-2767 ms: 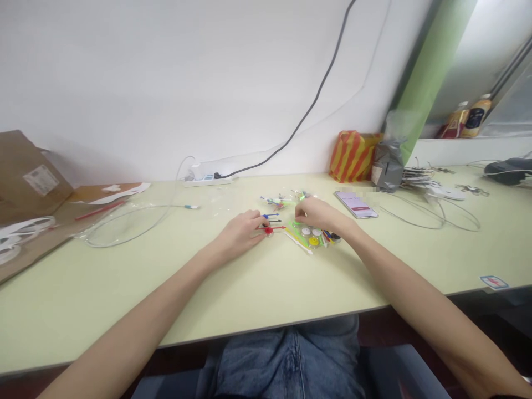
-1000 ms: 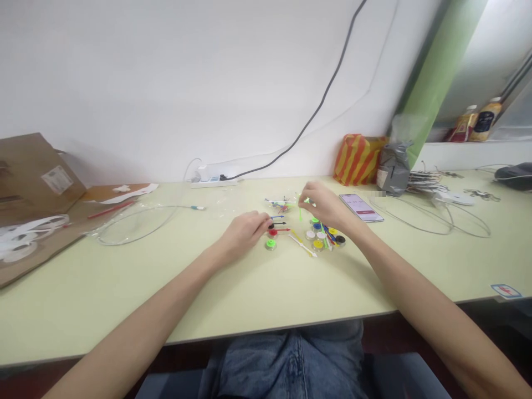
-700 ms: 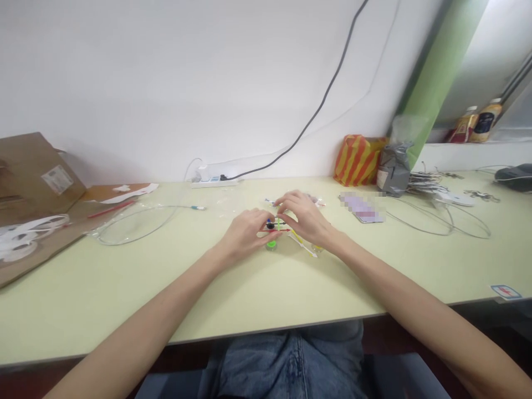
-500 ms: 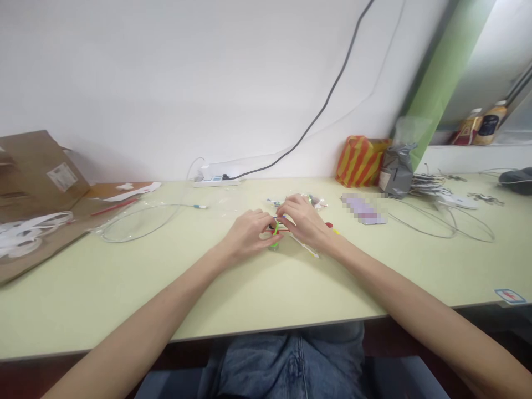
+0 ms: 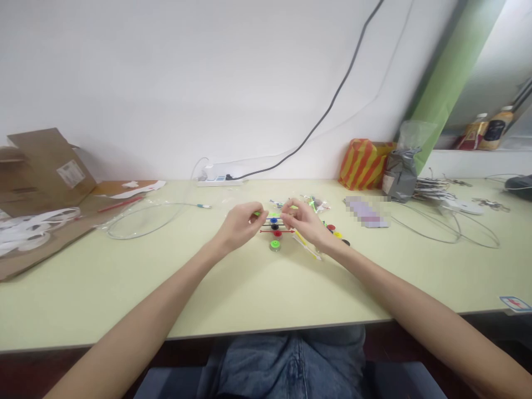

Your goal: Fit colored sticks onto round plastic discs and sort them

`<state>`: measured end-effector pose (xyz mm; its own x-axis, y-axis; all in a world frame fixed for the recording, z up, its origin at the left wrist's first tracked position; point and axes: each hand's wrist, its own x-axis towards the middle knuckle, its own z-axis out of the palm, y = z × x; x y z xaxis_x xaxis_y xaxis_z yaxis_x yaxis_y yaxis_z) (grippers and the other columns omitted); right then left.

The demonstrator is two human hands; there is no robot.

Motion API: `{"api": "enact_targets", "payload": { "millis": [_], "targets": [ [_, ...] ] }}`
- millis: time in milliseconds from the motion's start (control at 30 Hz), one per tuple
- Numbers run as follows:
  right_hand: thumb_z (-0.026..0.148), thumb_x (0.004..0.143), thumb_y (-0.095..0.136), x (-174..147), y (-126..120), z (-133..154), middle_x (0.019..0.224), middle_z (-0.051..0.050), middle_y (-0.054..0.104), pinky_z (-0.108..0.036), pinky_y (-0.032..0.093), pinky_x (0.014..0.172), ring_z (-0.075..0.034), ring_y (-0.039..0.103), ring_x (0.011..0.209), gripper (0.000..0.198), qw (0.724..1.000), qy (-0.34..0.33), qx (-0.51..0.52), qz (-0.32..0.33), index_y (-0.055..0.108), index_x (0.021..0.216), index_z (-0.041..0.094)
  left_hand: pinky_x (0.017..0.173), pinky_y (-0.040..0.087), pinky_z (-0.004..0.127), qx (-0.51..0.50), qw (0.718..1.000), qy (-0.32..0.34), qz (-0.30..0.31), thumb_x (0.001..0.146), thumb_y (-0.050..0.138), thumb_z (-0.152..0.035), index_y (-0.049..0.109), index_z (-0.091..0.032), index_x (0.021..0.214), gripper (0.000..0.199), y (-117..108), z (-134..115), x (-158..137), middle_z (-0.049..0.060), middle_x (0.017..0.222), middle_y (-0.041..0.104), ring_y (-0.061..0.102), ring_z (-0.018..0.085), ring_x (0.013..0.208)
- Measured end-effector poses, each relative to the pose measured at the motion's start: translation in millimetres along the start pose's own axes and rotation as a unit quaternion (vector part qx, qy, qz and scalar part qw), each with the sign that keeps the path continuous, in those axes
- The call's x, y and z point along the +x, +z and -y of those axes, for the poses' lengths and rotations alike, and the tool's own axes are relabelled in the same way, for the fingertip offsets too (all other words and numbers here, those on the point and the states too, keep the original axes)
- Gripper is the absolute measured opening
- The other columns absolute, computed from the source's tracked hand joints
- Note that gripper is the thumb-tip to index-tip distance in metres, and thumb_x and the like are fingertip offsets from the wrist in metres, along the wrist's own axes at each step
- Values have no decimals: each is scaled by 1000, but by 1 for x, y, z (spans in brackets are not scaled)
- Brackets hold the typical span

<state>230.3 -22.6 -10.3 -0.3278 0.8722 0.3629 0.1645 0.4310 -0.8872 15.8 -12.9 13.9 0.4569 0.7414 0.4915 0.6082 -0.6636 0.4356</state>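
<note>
A light green plastic strip (image 5: 274, 214) runs level between my two hands, above the table. My left hand (image 5: 246, 223) pinches its left end, and my right hand (image 5: 302, 220) pinches its right end. Just below lie a blue round piece (image 5: 273, 220), a black round piece (image 5: 274, 226) and a red round piece (image 5: 277, 233) with a thin red arrow-tipped bar (image 5: 286, 231). A round green piece (image 5: 275, 245) sits apart, nearest to me. White and yellow arrow-shaped strips (image 5: 307, 246) lie beneath my right wrist.
More round pieces, including a red one (image 5: 331, 228), lie right of my right hand. Small parts in clear plastic (image 5: 316, 204) are behind it. A cable coil (image 5: 143, 221) and cardboard box (image 5: 50, 172) stand left; a striped bag (image 5: 363, 164) stands at the wall.
The green strip has moved up from beside the round green piece and now lies level between my hands. My hands have drawn apart, uncovering the round pieces. The view has shifted slightly.
</note>
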Motion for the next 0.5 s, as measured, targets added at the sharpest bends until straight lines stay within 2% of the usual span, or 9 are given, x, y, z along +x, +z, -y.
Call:
{"api": "enact_targets", "payload": {
  "millis": [100,233,367,433,500],
  "targets": [
    [58,86,65,0,-4,-1,62,5,58,-22,28,48,-10,43,49,40,994,68,89,21,49,95,22,54,24,26,-102,992,-65,46,93,49,-37,34,-19,61,40,-5,-2,2,-4,60,30,29,10,57],
    [61,86,64,-1,-12,-6,57,3,58,-22,19,43,-6,34,41,44,982,130,71,115,57,87,17,51,21,27,-162,962,-122,182,90,54,-44,40,-18,57,44,-10,2,1,-4,55,34,27,9,52],
    [57,86,64,-4,-14,-5,49,7,45,-22,18,42,-6,27,42,43,970,161,-8,183,63,81,15,51,25,27,-175,921,-117,327,91,55,-50,47,-18,56,48,-11,7,-2,-1,52,44,31,10,49],
    [54,87,64,-6,-14,-3,49,7,43,-22,21,43,-6,28,43,40,961,172,-38,212,61,75,16,51,26,28,-175,907,-102,369,91,53,-52,46,-18,55,50,-10,8,-3,-1,52,44,31,10,48],
    [51,87,63,-8,-13,-1,51,7,42,-23,22,43,-7,29,45,39,957,176,-51,223,56,68,17,51,26,28,-173,903,-96,382,92,52,-53,45,-19,56,51,-8,8,-4,-1,51,42,30,10,47]
  ]
}}
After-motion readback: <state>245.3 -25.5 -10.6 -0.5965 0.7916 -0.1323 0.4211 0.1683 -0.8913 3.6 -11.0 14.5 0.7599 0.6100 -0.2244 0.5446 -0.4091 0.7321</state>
